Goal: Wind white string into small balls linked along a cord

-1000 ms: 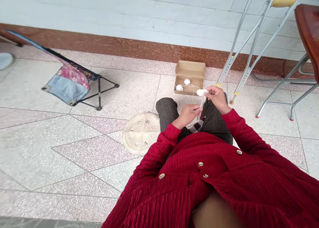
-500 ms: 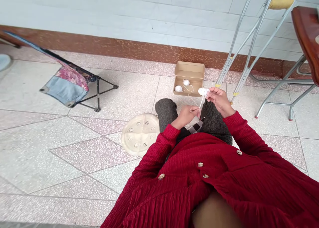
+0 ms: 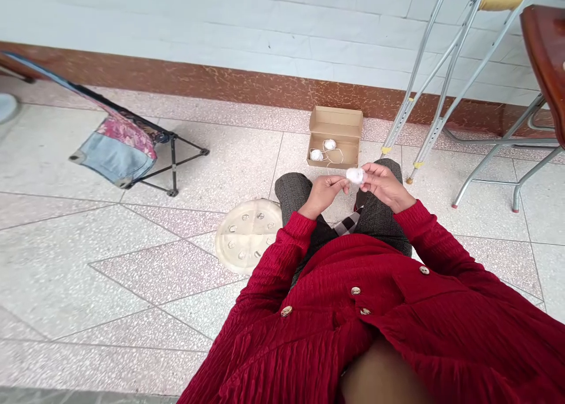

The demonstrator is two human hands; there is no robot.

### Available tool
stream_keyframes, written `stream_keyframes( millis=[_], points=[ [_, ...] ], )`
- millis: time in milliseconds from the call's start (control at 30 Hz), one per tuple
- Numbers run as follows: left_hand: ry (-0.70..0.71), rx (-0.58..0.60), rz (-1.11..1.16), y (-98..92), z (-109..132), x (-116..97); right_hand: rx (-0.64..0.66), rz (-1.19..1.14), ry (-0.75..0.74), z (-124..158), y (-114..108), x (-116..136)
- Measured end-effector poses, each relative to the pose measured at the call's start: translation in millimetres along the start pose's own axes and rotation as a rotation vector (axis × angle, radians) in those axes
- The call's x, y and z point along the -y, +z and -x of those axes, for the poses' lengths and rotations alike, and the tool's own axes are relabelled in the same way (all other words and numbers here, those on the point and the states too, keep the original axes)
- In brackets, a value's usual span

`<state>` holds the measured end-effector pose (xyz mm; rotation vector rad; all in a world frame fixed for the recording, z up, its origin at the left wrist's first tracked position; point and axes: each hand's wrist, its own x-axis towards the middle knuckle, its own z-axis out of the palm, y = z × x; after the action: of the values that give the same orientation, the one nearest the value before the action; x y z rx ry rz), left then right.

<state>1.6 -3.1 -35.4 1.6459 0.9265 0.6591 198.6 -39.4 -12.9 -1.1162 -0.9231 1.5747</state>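
My right hand has a small white ball of yarn between thumb and fingers, held above my knees. My left hand is closed in a pinch at the ball's left side, on white yarn; the pinched part is mostly hidden by the fingers. Beyond my hands, on the floor, stands an open cardboard box with its lid folded back. Two white yarn balls lie inside, and a loose strand curls beside them and runs over the front edge toward my hands.
A round cream-coloured lid-like disc with holes lies on the floor by my left leg. Further left is a folding chair. Metal crutches lean on the wall at right, beside a brown-topped metal-legged stool.
My right hand has come down and left with the yarn ball, and my left hand has risen slightly. The white length stretched between them has shortened to almost nothing visible.
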Motion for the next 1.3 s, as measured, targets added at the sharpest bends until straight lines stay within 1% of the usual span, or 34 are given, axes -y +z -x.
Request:
stream_keyframes(
  millis=[67, 100, 167, 200, 233, 300, 367, 400, 433, 467, 533, 633, 667, 733, 800, 833, 900, 967, 1000, 1067, 1133, 1200, 1300],
  points=[
    [-0.003, 0.072, -0.014, 9.3, 7.0, -0.1, -0.164, 0.044, -0.075, -11.0, -8.0, -0.8],
    [0.003, 0.115, -0.038, 11.5, 10.2, -1.8, -0.232, 0.118, -0.11, -16.1, -12.4, -3.8],
    [0.029, 0.158, -0.102, 9.9, 14.0, -7.3, -0.318, 0.334, -0.155, -22.0, -19.4, -13.6],
    [0.046, 0.142, -0.132, 6.1, 13.8, -10.1, -0.326, 0.44, -0.162, -22.0, -21.1, -19.2],
    [0.063, 0.103, -0.156, 1.0, 12.2, -12.4, -0.307, 0.518, -0.16, -19.9, -21.2, -24.4],
    [0.087, -0.002, -0.183, -10.7, 5.1, -14.1, -0.189, 0.549, -0.124, -10.7, -16.5, -31.4],
    [0.081, -0.07, -0.166, -19.3, -4.3, -11.2, -0.014, 0.433, -0.053, 1.0, -7.1, -31.4],
    [0.065, -0.079, -0.144, -20.8, -8.6, -8.4, 0.054, 0.35, -0.019, 5.8, -1.9, -28.9],
    [0.041, -0.084, -0.114, -20.3, -12.0, -5.0, 0.092, 0.265, 0.005, 9.1, 2.8, -25.0],
    [0.014, -0.084, -0.083, -17.7, -14.1, -1.5, 0.095, 0.185, 0.013, 10.5, 6.4, -20.3],
    [-0.022, -0.059, -0.033, -8.0, -13.6, 4.7, 0.012, 0.067, -0.017, 7.2, 8.7, -11.1],
    [-0.02, 0.059, -0.027, 7.8, -3.6, 7.7, -0.179, 0.034, -0.093, -8.9, -0.1, -5.1],
    [-0.009, 0.106, -0.045, 11.0, 0.6, 6.7, -0.237, 0.063, -0.119, -15.2, -5.0, -6.1],
    [0.017, 0.154, -0.091, 12.4, 7.2, 2.4, -0.328, 0.176, -0.163, -25.8, -14.7, -12.3],
    [0.047, 0.147, -0.136, 7.3, 9.3, -3.2, -0.376, 0.354, -0.19, -30.8, -21.3, -21.4],
    [0.058, 0.13, -0.155, 2.9, 8.4, -5.7, -0.38, 0.453, -0.198, -30.9, -22.9, -25.9],
    [0.073, 0.082, -0.193, -7.5, 3.5, -9.1, -0.342, 0.618, -0.201, -26.7, -22.5, -33.0],
    [0.085, 0.03, -0.229, -17.1, -3.4, -10.0, -0.245, 0.667, -0.181, -19.1, -18.6, -35.7],
    [0.089, 0.008, -0.236, -20.5, -6.8, -9.7, -0.173, 0.636, -0.151, -14.9, -16.1, -35.1],
    [0.087, -0.017, -0.209, -23.4, -12.2, -8.4, -0.013, 0.486, -0.057, -7.1, -11.0, -30.4],
    [0.058, -0.013, -0.129, -20.6, -14.9, -6.8, 0.1, 0.305, 0.032, -1.1, -6.8, -22.3],
    [0.007, -0.028, -0.039, -13.5, -14.2, -5.1, 0.112, 0.167, 0.071, 2.0, -3.5, -13.6],
    [-0.031, -0.032, 0.032, -0.4, -7.7, -2.8, -0.007, 0.025, 0.041, -1.4, -0.3, -4.9]
  ],
)
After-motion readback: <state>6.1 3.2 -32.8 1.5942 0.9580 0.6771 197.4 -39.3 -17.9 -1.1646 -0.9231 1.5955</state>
